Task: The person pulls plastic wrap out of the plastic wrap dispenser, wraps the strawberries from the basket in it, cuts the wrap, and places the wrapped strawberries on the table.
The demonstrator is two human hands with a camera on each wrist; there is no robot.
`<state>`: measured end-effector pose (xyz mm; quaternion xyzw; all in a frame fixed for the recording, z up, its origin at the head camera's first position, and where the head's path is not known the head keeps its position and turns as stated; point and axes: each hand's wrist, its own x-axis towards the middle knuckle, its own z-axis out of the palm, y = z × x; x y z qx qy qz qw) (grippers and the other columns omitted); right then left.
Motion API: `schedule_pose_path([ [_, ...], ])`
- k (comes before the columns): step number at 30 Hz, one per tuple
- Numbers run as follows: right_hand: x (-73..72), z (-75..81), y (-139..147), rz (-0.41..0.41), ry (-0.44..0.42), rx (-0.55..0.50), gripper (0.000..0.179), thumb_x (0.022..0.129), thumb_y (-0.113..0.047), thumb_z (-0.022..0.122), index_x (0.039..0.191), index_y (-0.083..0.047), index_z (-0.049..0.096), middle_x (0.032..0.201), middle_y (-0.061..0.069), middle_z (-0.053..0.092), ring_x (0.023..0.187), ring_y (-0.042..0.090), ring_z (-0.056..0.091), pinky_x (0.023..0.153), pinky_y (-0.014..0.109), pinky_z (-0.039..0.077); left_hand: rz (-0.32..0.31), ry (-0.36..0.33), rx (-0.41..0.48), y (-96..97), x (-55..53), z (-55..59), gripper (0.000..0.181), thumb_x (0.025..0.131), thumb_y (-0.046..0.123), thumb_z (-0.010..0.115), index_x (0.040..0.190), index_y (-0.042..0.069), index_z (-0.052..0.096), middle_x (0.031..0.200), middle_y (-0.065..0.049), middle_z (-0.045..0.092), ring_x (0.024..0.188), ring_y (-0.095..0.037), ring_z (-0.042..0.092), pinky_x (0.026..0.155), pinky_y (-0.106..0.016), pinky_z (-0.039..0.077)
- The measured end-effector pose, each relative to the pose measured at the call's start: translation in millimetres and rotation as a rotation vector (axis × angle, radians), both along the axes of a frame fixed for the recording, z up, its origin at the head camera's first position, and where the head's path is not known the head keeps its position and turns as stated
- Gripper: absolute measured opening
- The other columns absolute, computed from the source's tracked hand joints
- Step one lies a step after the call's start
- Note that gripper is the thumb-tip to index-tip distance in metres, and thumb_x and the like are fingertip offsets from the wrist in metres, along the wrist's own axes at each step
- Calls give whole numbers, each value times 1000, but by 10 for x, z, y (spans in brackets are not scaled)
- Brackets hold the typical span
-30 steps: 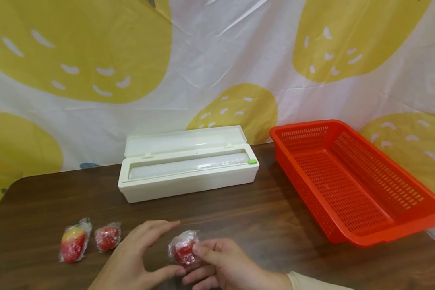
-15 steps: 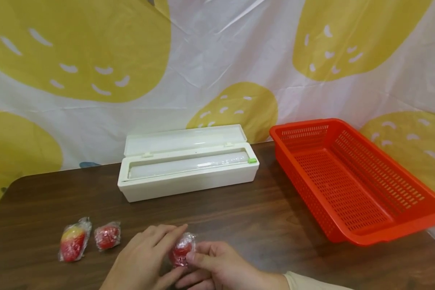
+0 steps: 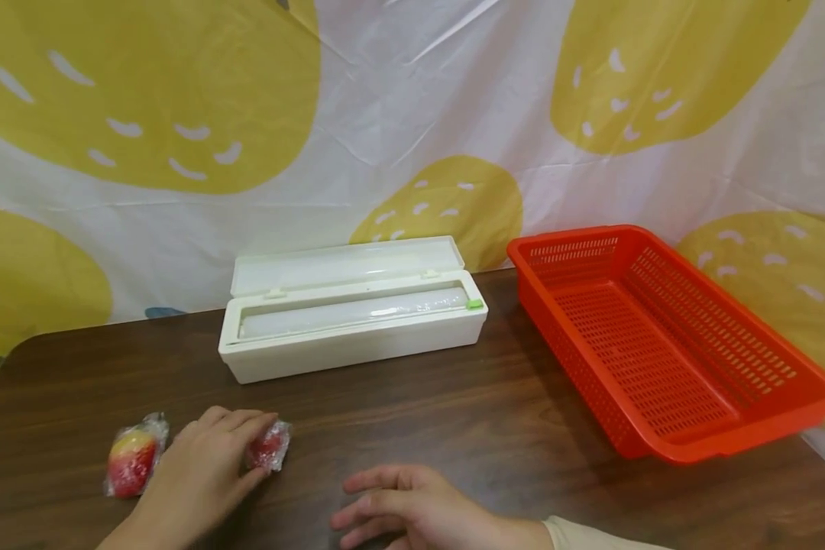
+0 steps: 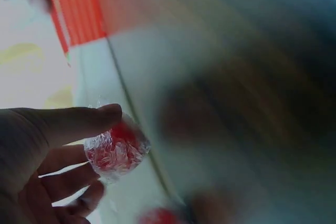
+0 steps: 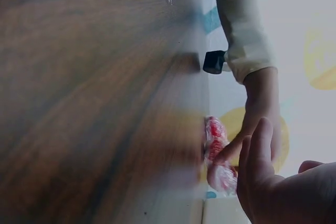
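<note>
A small red fruit [image 3: 271, 446] wrapped in crinkled clear film is pinched between the thumb and fingers of my left hand [image 3: 202, 470]. In the left wrist view the thumb lies over the wrapped fruit [image 4: 116, 150], with fingers curled behind it. Just left of that hand lies a wrapped yellow-and-red fruit [image 3: 132, 460]. The second wrapped red fruit is hidden behind the left hand in the head view; a blurred red shape [image 4: 160, 216] shows low in the left wrist view. My right hand [image 3: 419, 508] holds nothing, its fingers loosely bent over the front of the table.
A white cling-film box [image 3: 357, 347] with its lid raised and a film roll [image 3: 357, 309] inside stands at the back middle. To the right is a red perforated basket [image 3: 577, 363]. Behind the brown table [image 3: 419, 412] hangs a white cloth with yellow fruit prints [image 3: 447, 198].
The red fruit has passed from my right hand to my left, which has carried it leftward toward the other wrapped fruits. My right hand has let go and stayed near its place.
</note>
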<state>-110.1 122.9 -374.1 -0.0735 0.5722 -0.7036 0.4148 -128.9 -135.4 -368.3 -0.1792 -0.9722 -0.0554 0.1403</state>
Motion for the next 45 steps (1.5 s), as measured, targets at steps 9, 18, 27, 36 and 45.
schedule_pose_path([
  [9,4,-9,18,-7,39,30,41,95,-19,52,130,2,50,122,20,64,92,9,65,74,23,52,-5,49,-44,-260,-70,-67,53,60,20,88,108,6,69,105,-6,71,83,-18,56,73,-39,52],
  [18,-3,-43,56,11,34,20,42,96,-20,51,131,2,49,123,19,64,93,9,63,76,23,51,46,19,-84,-448,-21,-69,53,62,25,87,110,7,69,107,-6,70,85,-22,59,77,-43,51],
  [27,-14,-55,77,-7,55,12,42,94,-17,52,130,4,49,120,18,65,90,9,63,71,21,50,72,-15,-81,-526,-6,-86,54,65,28,85,112,7,68,111,-9,69,88,-24,61,75,-46,51],
  [36,-29,-47,89,-28,92,31,40,93,-17,52,128,4,51,119,19,66,89,10,63,69,22,50,92,-58,-106,-507,28,-76,65,64,34,85,120,9,65,118,-13,66,94,-34,63,80,-52,49],
  [45,-509,200,77,-153,315,59,42,90,-8,54,128,10,49,126,29,57,87,11,60,70,27,54,123,-2,-7,-307,12,119,66,68,53,77,121,15,65,120,-14,65,106,-38,57,75,-59,45],
])
